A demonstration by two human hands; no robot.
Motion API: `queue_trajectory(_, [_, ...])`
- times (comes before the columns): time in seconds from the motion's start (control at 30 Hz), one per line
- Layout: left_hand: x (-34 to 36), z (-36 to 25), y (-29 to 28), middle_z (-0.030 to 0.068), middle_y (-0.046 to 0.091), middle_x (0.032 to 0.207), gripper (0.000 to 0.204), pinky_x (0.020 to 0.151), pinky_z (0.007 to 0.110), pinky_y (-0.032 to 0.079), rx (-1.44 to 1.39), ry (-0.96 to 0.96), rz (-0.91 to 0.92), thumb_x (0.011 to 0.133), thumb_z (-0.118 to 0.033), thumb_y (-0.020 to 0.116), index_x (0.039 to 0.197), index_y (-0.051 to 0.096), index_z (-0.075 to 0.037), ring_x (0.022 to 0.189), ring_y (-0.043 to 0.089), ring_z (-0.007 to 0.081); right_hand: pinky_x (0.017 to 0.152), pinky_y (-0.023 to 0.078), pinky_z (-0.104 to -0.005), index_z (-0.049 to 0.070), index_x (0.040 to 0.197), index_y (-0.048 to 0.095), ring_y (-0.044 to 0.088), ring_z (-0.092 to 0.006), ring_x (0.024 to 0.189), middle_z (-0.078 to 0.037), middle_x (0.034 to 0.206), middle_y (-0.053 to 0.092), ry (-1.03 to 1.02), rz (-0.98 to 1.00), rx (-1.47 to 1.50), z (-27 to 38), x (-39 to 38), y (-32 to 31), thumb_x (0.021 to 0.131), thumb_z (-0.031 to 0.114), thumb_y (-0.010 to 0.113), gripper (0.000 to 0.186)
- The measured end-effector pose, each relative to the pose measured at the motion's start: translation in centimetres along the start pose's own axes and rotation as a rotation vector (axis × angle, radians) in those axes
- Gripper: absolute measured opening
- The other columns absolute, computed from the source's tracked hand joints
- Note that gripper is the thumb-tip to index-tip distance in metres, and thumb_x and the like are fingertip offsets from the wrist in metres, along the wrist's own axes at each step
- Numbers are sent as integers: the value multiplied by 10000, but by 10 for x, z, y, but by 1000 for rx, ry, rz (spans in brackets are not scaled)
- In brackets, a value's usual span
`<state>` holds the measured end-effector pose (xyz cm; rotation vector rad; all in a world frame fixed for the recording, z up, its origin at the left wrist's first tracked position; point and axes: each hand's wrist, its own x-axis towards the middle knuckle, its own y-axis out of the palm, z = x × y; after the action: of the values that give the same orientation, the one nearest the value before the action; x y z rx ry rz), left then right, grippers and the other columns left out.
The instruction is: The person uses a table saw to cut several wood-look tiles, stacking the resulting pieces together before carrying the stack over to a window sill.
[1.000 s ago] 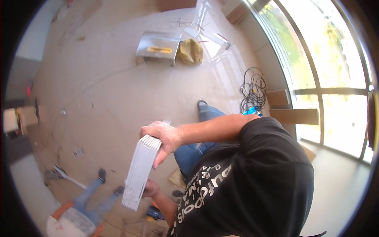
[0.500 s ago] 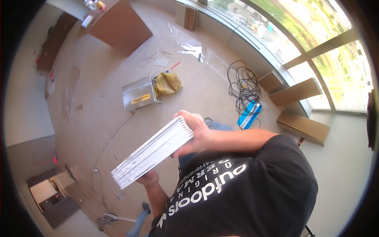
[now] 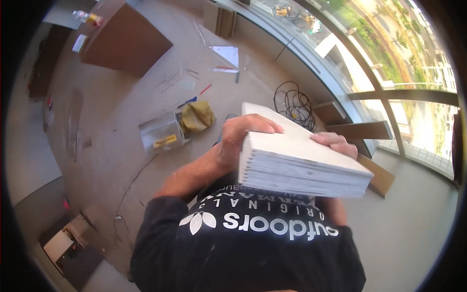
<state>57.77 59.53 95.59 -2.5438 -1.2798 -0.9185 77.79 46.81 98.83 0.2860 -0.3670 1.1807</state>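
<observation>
Both my hands hold a stack of thin white panels (image 3: 311, 163), close in front of my chest. The layered edges face me, and a broad pale face shows on top. My left hand (image 3: 245, 134) wraps over the left end, its fingers lying on the top face. At the far right side, the fingers of my right hand (image 3: 335, 142) curl over the edge; the rest of that hand is hidden by the stack. A grey metal box (image 3: 151, 134) with a yellow piece (image 3: 164, 141) on it sits on the floor to the left, beside a mustard-coloured cloth (image 3: 198, 117).
A large brown box (image 3: 126, 44) stands at the far left, with bottles (image 3: 87, 18) on it. A coiled black cable (image 3: 294, 104) and brown boards (image 3: 365, 130) lie near the windows. Thin strips and a red stick (image 3: 206, 89) are scattered on the floor.
The stack has swung from the left to the right and turned, so its broad face now shows. My left hand has come up onto its left end; my right hand is now at its far right side.
</observation>
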Motion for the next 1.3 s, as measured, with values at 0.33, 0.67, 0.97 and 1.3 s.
queue_trajectory(0.33, [255, 179, 1, 165, 738, 948, 368, 754, 381, 598, -5, -22, 321, 755, -210, 838, 1007, 640, -29, 848, 748, 305, 908, 526, -478, 97, 1097, 444, 665, -327, 967, -210, 1036, 654, -66, -353, -293, -109, 193, -66, 1029, 303, 533, 235])
queue_trajectory(0.67, [395, 345, -9, 104, 703, 877, 527, 705, 349, 585, -102, -60, 318, 638, -323, 922, 988, 639, -49, 787, 723, 279, 779, 588, -406, 87, 1125, 458, 680, -272, 864, -178, 1010, 655, -20, -474, -559, -228, 320, -119, 992, 338, 621, 327])
queue_trajectory(0.97, [463, 414, 0, 88, 703, 884, 569, 699, 343, 585, -115, -109, 412, 601, -346, 935, 993, 632, -66, 790, 716, 273, 739, 617, -421, 82, 1085, 475, 690, -300, 846, -197, 992, 657, 6, -554, -411, -276, 384, -152, 1006, 296, 594, 258])
queue_trajectory(1.3, [478, 449, 11, 85, 712, 913, 513, 720, 334, 587, -85, -145, 445, 643, -306, 924, 1000, 640, -72, 819, 726, 253, 825, 610, -442, 53, 1092, 507, 713, -313, 893, -225, 977, 682, -70, -510, -435, -313, 406, -187, 1014, 263, 578, 235])
